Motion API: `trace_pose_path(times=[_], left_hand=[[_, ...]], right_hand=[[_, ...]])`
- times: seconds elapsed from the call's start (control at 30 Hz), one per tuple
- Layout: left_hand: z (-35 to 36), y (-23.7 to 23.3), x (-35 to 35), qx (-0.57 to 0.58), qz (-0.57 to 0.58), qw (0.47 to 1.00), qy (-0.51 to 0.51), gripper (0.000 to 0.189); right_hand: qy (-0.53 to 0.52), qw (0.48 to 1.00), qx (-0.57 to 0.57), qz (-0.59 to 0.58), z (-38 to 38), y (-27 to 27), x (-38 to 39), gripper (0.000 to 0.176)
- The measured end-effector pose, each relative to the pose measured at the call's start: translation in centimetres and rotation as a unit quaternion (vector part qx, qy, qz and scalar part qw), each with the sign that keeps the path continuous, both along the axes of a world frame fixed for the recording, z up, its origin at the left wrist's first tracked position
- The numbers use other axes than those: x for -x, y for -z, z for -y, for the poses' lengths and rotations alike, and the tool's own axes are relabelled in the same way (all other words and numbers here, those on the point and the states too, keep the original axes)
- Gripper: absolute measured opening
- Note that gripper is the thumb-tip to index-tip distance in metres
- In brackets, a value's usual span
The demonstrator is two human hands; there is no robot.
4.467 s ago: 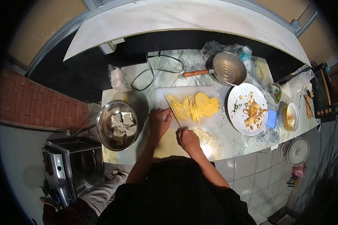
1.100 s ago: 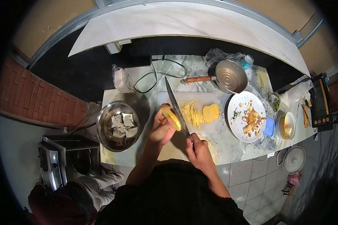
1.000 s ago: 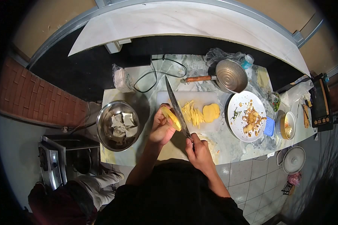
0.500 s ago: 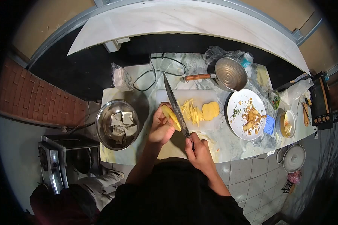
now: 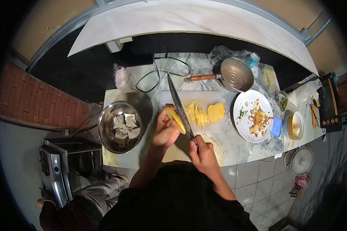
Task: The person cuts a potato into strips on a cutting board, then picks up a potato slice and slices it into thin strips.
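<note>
The yellow potato piece [image 5: 176, 120] sits in the left hand [image 5: 164, 130], to the right of its palm, its long axis slanting from far left to near right. The left fingers curl around it, narrow and closed on its far end. Nearly parallel to it, just beside its right side, runs the knife [image 5: 177, 101], tip pointing away from the body; whether blade and potato touch, I cannot tell. The right hand [image 5: 205, 154] wraps its fingers around the knife's handle, nearer the body, so the left hand is the closer of the 2 to the potato. Right of the blade, potato strips [image 5: 197, 115] and rounder potato slices [image 5: 216, 112] lie on the cutting board [image 5: 205, 95]; the blade stands between strips and held piece. Farther right is a white plate [image 5: 240, 104] of peelings, beyond the board a saucepan [image 5: 237, 75], and left a steel bowl [image 5: 107, 136].
</note>
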State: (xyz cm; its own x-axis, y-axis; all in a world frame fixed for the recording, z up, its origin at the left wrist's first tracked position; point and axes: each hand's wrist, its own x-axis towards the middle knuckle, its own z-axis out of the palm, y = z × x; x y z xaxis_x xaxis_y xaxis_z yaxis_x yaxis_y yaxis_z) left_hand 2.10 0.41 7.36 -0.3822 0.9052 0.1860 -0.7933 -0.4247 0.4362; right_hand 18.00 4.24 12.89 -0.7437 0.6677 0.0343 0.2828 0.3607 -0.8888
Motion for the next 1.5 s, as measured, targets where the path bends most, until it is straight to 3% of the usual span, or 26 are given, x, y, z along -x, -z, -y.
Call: trace_pose_path(times=[0.67, 0.73, 0.97, 1.07, 1.13, 1.23, 1.47, 1.5], left_hand=[[0.1, -0.1, 0.0, -0.005, -0.006, 1.0, 0.006, 0.037], [0.1, 0.0, 0.1, 0.032, -0.046, 0.998, -0.005, 0.045], [0.3, -0.6, 0.5, 0.062, -0.08, 0.995, -0.013, 0.039], [0.3, -0.1, 0.9, 0.02, -0.083, 0.996, -0.006, 0.037], [0.4, -0.9, 1.1, -0.006, -0.097, 0.995, 0.021, 0.034], [0.5, -1.3, 1.1, -0.004, -0.153, 0.988, 0.018, 0.033], [0.6, -2.4, 1.1, -0.02, -0.136, 0.99, -0.002, 0.033], [0.9, -2.8, 1.4, -0.002, -0.196, 0.981, 0.017, 0.032]], right_hand=[[-0.015, 0.999, -0.029, -0.009, 0.0, 0.3, 0.0, 0.013], [-0.017, 0.997, -0.08, -0.003, 0.1, 0.2, 0.0, 0.013], [-0.02, 0.998, -0.064, 0.012, 0.6, 0.3, -0.2, 0.012], [-0.028, 0.997, -0.068, 0.03, 0.6, 0.0, -0.3, 0.011], [-0.048, 0.989, -0.137, 0.017, 0.7, 0.3, -0.3, 0.017], [-0.047, 0.989, -0.138, 0.001, 0.6, 0.1, -0.3, 0.018], [-0.059, 0.987, -0.152, 0.01, 0.7, -0.3, -0.5, 0.018], [-0.06, 0.987, -0.148, 0.01, 0.7, -0.4, -0.5, 0.018]])
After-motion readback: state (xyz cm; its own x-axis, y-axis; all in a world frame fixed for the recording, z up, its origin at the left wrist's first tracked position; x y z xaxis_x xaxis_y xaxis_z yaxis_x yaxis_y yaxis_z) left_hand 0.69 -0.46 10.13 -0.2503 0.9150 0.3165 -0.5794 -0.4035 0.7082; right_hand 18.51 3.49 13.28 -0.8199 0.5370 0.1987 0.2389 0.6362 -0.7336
